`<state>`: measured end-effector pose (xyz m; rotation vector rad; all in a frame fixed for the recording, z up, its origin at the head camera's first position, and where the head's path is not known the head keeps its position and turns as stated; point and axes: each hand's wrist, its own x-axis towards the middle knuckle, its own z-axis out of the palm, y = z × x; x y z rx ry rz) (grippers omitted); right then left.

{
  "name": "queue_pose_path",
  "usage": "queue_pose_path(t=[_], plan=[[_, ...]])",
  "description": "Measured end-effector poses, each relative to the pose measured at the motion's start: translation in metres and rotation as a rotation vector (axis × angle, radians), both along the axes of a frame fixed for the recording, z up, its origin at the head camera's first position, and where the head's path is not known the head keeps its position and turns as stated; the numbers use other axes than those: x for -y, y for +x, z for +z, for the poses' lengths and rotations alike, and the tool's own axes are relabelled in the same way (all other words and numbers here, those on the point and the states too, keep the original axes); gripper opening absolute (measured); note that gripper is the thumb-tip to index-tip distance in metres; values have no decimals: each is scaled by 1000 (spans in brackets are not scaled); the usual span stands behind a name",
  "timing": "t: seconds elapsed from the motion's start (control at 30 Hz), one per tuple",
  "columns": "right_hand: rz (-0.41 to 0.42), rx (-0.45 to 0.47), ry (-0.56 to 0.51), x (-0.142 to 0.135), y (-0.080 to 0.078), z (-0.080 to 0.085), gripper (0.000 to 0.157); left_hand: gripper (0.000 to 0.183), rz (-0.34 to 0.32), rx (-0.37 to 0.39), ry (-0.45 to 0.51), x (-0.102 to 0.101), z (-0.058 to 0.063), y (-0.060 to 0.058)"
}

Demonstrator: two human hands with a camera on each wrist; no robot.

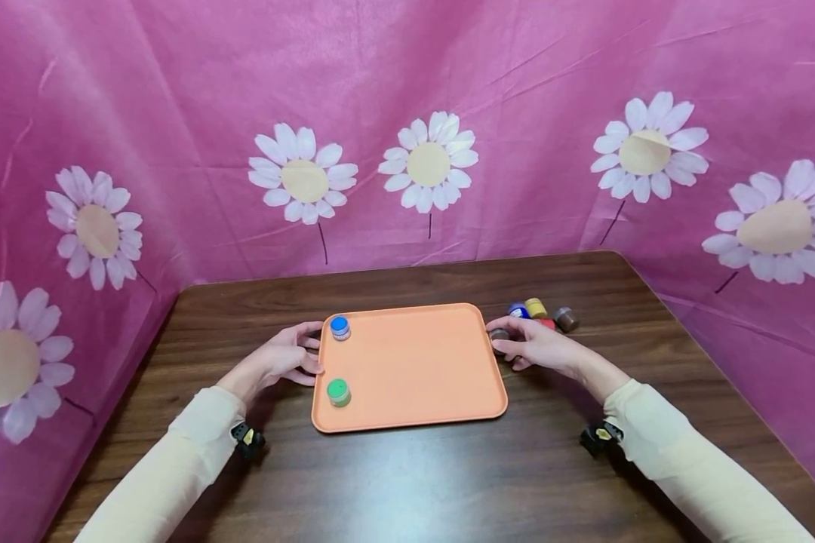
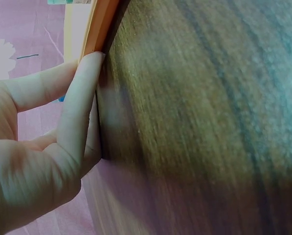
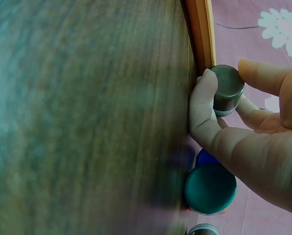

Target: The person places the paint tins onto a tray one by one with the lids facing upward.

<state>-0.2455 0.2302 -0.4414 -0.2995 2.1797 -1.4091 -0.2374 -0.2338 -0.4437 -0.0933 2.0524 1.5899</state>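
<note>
1. Dark jar (image 3: pixel 227 85): just outside the right rim of the tray (image 1: pixel 414 366), in the right hand (image 1: pixel 539 348). Whether it touches the table (image 1: pixel 407 483) or the rim, can't tell.
2. Right hand: grasping the dark jar, thumb and a finger on opposite sides, curled round it. Pinch looks light.
3. Left hand (image 1: pixel 280 356): at the tray's left rim, fingers fairly straight, touching the edge; no full grasp seen.
4. Handling, dark jar: small and squat, so probably light; walls look like stiff plastic and should take a squeeze without denting. Smooth, a bit shiny – could slip if pinched off-centre. Contents unknown; best kept upright.
5. Where to hold it: round the sides, below the lid, thumb opposite fingers. Gripping the lid alone might twist it loose.
6. Handling, tray: flat, thin, low rim; likely light and rigid, not fragile. Could slide on the wood if nudged. Hold by the short rims – a one-sided lift would tip it.
7. Blue jar (image 1: pixel 340 328) and green jar (image 1: pixel 338 392): on the tray, upright, along its left side, well apart.
8. Beyond the right hand, on the table: second blue jar (image 1: pixel 518 310), yellow jar (image 1: pixel 535 307), red jar (image 1: pixel 547 323) partly hidden, brown jar (image 1: pixel 566 319) near them.
</note>
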Motion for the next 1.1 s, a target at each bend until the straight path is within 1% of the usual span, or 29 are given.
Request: queue_pose_path(t=[0.2,0.3,0.43,0.53,0.67,0.8,0.97,1.1], plan=[[-23,1,-12,2,-1,3,50,94,4,-2,-7,-1,3,-1],[-38,-10,-33,5,-3,3,50,93,-6,-8,-1,1,4,-1],[-54,-24,-67,9,-5,3,53,93,-10,-6,11,1,2,-2],[-58,-26,-97,11,-6,4,59,93,-9,-12,20,0,0,-2],[-59,-4,-134,14,-8,6,63,92,-6,-16,17,0,-2,-2],[-64,10,-142,18,-8,11,60,92,-10,-13,12,-1,-1,-3],[-34,26,-178,31,-9,17,56,94,-22,-21,3,0,0,-3],[30,33,-198,41,-7,20,55,94,-23,-16,7,-1,0,-2]])
